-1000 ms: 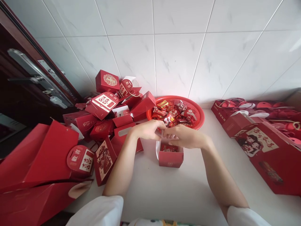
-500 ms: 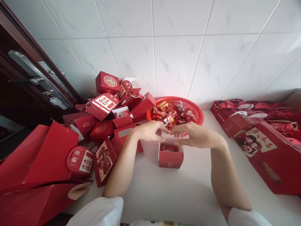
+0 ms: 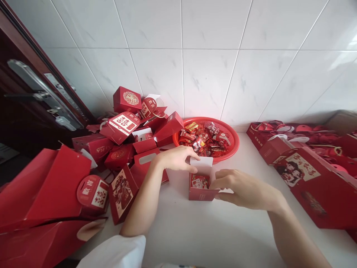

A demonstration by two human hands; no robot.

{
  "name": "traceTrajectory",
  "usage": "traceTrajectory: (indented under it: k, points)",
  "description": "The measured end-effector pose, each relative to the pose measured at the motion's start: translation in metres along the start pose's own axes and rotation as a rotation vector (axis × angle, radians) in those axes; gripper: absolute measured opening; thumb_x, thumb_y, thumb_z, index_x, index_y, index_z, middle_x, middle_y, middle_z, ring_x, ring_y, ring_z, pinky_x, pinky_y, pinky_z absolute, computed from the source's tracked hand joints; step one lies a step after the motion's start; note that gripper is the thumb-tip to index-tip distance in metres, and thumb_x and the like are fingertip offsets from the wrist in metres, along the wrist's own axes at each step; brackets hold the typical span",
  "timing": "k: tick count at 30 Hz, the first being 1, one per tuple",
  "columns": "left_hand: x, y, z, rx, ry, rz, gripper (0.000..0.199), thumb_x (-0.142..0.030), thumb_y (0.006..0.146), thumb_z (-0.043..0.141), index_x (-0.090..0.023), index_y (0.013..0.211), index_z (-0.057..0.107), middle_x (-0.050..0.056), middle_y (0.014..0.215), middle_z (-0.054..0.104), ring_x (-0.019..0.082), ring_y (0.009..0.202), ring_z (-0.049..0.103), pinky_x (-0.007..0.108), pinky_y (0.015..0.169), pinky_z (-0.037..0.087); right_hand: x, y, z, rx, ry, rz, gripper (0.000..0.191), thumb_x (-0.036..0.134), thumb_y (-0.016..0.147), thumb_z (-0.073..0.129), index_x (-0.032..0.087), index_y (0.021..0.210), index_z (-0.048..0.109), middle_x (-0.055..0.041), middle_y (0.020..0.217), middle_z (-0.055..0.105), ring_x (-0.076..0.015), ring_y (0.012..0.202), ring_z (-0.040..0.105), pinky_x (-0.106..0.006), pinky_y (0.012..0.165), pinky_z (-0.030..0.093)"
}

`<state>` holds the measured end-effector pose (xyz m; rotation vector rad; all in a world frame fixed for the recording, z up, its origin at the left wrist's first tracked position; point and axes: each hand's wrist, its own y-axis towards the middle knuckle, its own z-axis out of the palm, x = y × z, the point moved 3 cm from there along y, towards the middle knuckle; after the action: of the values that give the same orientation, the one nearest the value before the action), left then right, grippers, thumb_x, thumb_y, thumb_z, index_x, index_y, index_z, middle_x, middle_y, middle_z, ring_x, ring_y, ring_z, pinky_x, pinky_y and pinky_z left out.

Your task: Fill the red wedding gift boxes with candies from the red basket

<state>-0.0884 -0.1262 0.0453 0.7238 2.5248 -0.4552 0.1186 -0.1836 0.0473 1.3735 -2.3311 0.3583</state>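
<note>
Head view: white table (image 3: 195, 234), red basket (image 3: 234, 143). Left hand (image 3: 177, 158) has its fingers apart, gripping nothing I can see; I can't tell if right hand (image 3: 242, 188) pinches the open box (image 3: 201, 195) before the basket. Sweets (image 3: 200, 181) lie inside.

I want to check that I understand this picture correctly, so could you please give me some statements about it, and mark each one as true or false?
1. The small box is open at the top. True.
2. The right hand is inside the basket. False: it is at the right side of the small box.
3. Wrapped sweets lie in the basket. True.
4. The pile of red boxes is to the left of the basket. True.
5. The left hand rests on the door handle. False: it is at the small box, far from the handle.
</note>
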Motion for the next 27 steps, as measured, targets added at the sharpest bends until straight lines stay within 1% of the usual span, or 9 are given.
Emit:
traceTrajectory:
  k: [4,6,8,12,16,19,21,24,27]
  points:
    - [-0.006,-0.001,-0.001,0.05,0.028,-0.002,0.044,-0.039,0.08,0.076,-0.023,0.121,0.072,0.006,0.124,0.07,0.023,0.109,0.065,0.026,0.085,0.046,-0.008,-0.004,0.008,-0.081,-0.147,0.215,0.031,0.023,0.102,0.049,0.019,0.078,0.069,-0.0041,0.075,0.065,-0.0161,0.066,0.056,-0.028,0.062,0.035]
    - [-0.007,-0.003,-0.002,0.07,0.053,-0.001,0.039,-0.036,0.079,0.076,-0.023,0.116,0.074,0.005,0.118,0.071,0.022,0.104,0.065,0.026,0.082,0.046,-0.013,-0.003,0.01,-0.11,-0.218,0.321,0.031,0.022,0.102,0.048,0.019,0.077,0.067,-0.0039,0.072,0.064,-0.0165,0.064,0.056,-0.029,0.06,0.031]
    - [-0.007,-0.005,-0.003,0.076,0.068,-0.007,0.039,-0.035,0.078,0.077,-0.022,0.115,0.074,0.004,0.115,0.071,0.021,0.101,0.065,0.026,0.081,0.045,-0.018,-0.002,0.011,-0.125,-0.242,0.376,0.029,0.023,0.101,0.049,0.02,0.077,0.064,-0.0032,0.071,0.065,-0.0167,0.063,0.057,-0.028,0.058,0.029]
    - [-0.009,-0.008,-0.003,0.07,0.052,0.03,0.037,-0.035,0.08,0.076,-0.022,0.114,0.075,0.004,0.116,0.071,0.021,0.103,0.064,0.026,0.083,0.045,-0.025,-0.001,0.011,-0.168,-0.203,0.404,0.021,0.022,0.098,0.051,0.023,0.081,0.063,-0.0008,0.074,0.069,-0.016,0.063,0.059,-0.027,0.057,0.029]
    - [-0.016,-0.008,0.0,0.158,-0.023,0.144,0.014,-0.032,0.081,0.075,-0.021,0.089,0.079,0.002,0.098,0.07,0.017,0.09,0.064,0.024,0.077,0.045,-0.031,0.002,0.013,-0.234,-0.16,0.456,0.015,0.021,0.094,0.051,0.025,0.094,0.065,-0.0006,0.08,0.072,-0.0175,0.068,0.064,-0.026,0.06,0.035]
    - [-0.018,-0.003,0.005,0.21,-0.062,0.193,0.014,-0.035,0.081,0.077,-0.021,0.082,0.08,0.002,0.094,0.068,0.015,0.086,0.064,0.023,0.076,0.045,-0.033,0.006,0.017,-0.237,-0.106,0.419,0.017,0.02,0.092,0.051,0.026,0.099,0.064,-0.0011,0.087,0.074,-0.0184,0.074,0.067,-0.026,0.062,0.039]
    - [-0.017,0.001,0.009,0.239,-0.095,0.216,0.019,-0.04,0.08,0.079,-0.022,0.083,0.081,0.003,0.094,0.068,0.015,0.086,0.064,0.023,0.077,0.046,-0.035,0.007,0.018,-0.24,-0.074,0.411,0.015,0.017,0.09,0.051,0.026,0.096,0.062,-0.0008,0.09,0.074,-0.0177,0.073,0.066,-0.026,0.062,0.039]
    - [-0.015,0.006,0.016,0.323,-0.142,0.22,0.028,-0.045,0.074,0.083,-0.023,0.092,0.082,0.003,0.098,0.069,0.017,0.087,0.065,0.024,0.076,0.048,-0.039,0.008,0.019,-0.247,-0.075,0.452,0.011,0.013,0.083,0.055,0.023,0.083,0.053,0.0006,0.079,0.069,-0.0152,0.063,0.058,-0.025,0.057,0.034]
    - [-0.013,0.011,0.021,0.381,-0.147,0.204,0.035,-0.037,0.07,0.086,-0.022,0.101,0.08,0.003,0.102,0.072,0.018,0.09,0.066,0.024,0.077,0.048,-0.041,0.007,0.019,-0.255,-0.05,0.423,0.017,0.014,0.081,0.059,0.023,0.078,0.045,0.0025,0.073,0.062,-0.0136,0.059,0.051,-0.025,0.055,0.032]
